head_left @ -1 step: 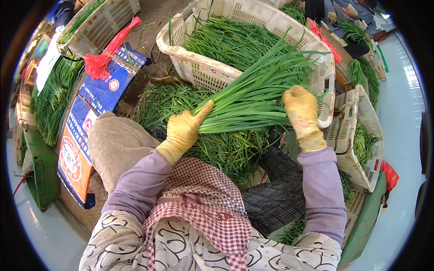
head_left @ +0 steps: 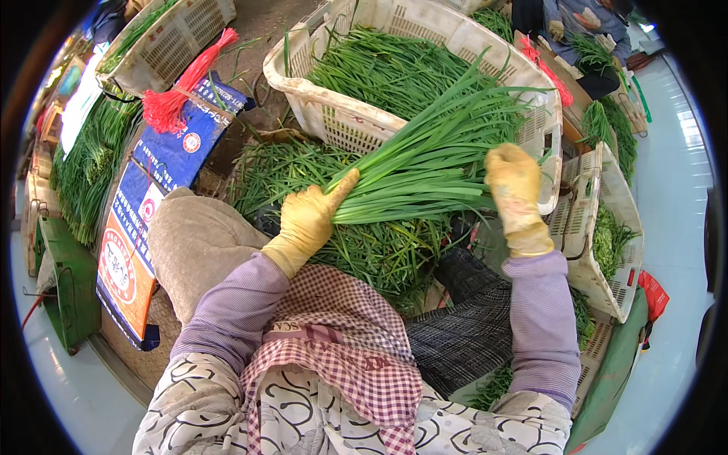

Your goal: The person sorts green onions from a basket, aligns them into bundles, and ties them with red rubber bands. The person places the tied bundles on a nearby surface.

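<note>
A thick bunch of long, flat green garlic chives (head_left: 432, 155) slants up and to the right in front of me. My left hand (head_left: 309, 218), in a yellow rubber glove, is closed around its lower end, thumb along the stems. At the leaf tips, my right hand (head_left: 513, 176), gloved alike, is curled closed just right of the bunch. Whatever its fingers may hold is hidden. Beyond the bunch stands a white plastic crate (head_left: 334, 114) with more chives (head_left: 390, 72) in it. Below my hands lies a heap of loose leaf scraps (head_left: 394, 254).
Blue and orange printed cardboard (head_left: 163, 171) leans at the left, with red plastic ties (head_left: 167, 110) on top. Another white crate (head_left: 607, 250) at the right holds greens. A green metal box (head_left: 68, 280) is at far left. A co-worker's hand (head_left: 557, 29) shows at upper right.
My right hand has shifted slightly to the right, away from the leaf tips. My left hand and the bunch have stayed in place.
</note>
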Motion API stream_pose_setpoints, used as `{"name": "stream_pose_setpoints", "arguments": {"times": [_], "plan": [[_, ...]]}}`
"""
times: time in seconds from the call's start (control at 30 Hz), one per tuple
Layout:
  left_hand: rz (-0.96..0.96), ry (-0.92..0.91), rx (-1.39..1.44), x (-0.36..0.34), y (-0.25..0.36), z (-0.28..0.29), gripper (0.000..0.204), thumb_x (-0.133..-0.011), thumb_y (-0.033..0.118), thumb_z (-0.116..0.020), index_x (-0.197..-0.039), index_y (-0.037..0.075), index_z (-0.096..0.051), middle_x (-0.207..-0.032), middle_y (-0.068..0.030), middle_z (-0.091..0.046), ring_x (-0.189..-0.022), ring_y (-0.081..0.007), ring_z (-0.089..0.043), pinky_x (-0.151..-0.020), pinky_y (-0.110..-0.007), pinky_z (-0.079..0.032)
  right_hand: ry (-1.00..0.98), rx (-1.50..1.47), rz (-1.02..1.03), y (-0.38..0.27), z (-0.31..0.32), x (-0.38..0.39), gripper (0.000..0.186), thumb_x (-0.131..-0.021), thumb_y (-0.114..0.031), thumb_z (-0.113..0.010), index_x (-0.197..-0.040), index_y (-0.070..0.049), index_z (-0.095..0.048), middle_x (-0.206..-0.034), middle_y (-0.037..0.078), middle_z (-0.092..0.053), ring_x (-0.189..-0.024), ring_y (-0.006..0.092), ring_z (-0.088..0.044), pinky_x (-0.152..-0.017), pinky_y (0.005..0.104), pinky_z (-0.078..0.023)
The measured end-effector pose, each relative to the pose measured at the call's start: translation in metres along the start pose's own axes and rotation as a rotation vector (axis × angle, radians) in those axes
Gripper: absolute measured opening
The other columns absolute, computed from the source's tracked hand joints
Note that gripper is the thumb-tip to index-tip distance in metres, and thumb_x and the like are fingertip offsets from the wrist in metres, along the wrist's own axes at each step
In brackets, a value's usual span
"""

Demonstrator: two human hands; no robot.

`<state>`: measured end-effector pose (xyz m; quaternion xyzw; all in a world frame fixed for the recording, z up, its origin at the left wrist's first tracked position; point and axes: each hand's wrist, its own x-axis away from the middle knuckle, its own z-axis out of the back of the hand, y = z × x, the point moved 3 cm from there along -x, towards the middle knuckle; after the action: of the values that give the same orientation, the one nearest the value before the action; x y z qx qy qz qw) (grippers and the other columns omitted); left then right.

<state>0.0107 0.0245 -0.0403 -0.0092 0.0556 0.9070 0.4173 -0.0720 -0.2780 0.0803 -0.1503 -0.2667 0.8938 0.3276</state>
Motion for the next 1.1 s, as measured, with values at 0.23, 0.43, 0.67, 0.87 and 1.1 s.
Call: {"name": "stream_pose_setpoints", "arguments": {"times": [0.23, 0.43, 0.67, 0.87, 1.1], "plan": [[0.052, 0.016, 1.104, 0.0, 0.017, 0.038, 0.07, -0.073, -0.001, -0.07, -0.139, 0.011, -0.048, -0.098, -0.0108, -0.068, -0.085, -0.0262, -0.068, -0.07, -0.036, -0.056, 0.427, -0.532, 0.038, 0.03, 0.095, 0.04, 0.024, -0.092, -0.014, -0.067, -0.107, 0.004, -0.066, -0.08, 0.003, -0.063, -0.068, 0.0103, -0.056, -0.062, 0.0241, -0.045], [0.714, -0.654, 2.102, 0.063, 0.023, 0.062, 0.043, -0.075, 0.0, -0.073, -0.117, -0.005, -0.062, -0.094, -0.0219, -0.07, -0.07, -0.031, -0.071, -0.061, -0.036, -0.061, -0.267, -0.372, -0.374, 0.078, 0.031, 0.093, 0.037, -0.089, -0.008, -0.067, -0.121, 0.009, -0.06, -0.102, 0.012, -0.069, -0.087, 0.0171, -0.062, -0.077, 0.0269, -0.049], [0.469, -0.324, 2.585, 0.065, 0.009, 0.139, 0.023, -0.083, 0.008, -0.066, -0.099, -0.008, -0.064, -0.088, -0.0219, -0.069, -0.063, -0.0297, -0.068, -0.063, -0.042, -0.06, -0.402, -0.192, -0.201, 0.09, 0.004, 0.103, 0.045, -0.091, -0.008, -0.06, -0.132, 0.007, -0.054, -0.107, 0.009, -0.066, -0.079, 0.01, -0.056, -0.066, 0.0235, -0.047], [0.302, 0.478, 2.351, 0.064, -0.101, 0.236, 0.018, -0.083, 0.009, -0.068, -0.092, -0.006, -0.064, -0.09, -0.0224, -0.07, -0.06, -0.0267, -0.069, -0.069, -0.044, -0.061, -0.464, -0.085, -0.27, 0.096, -0.01, 0.093, 0.046, -0.094, -0.005, -0.06, -0.137, 0.007, -0.049, -0.128, 0.013, -0.061, -0.091, 0.014, -0.062, -0.069, 0.0246, -0.049], [0.248, 1.321, 1.623, 0.119, -0.31, 0.253, 0.007, -0.077, 0.001, -0.069, -0.081, -0.003, -0.065, -0.079, -0.0152, -0.068, -0.062, -0.024, -0.066, -0.056, -0.036, -0.058, -0.591, -0.011, -0.31, 0.077, -0.033, 0.101, 0.043, -0.092, -0.001, -0.062, -0.133, 0.008, -0.053, -0.117, 0.013, -0.066, -0.079, 0.0118, -0.06, -0.066, 0.0238, -0.047]]}}
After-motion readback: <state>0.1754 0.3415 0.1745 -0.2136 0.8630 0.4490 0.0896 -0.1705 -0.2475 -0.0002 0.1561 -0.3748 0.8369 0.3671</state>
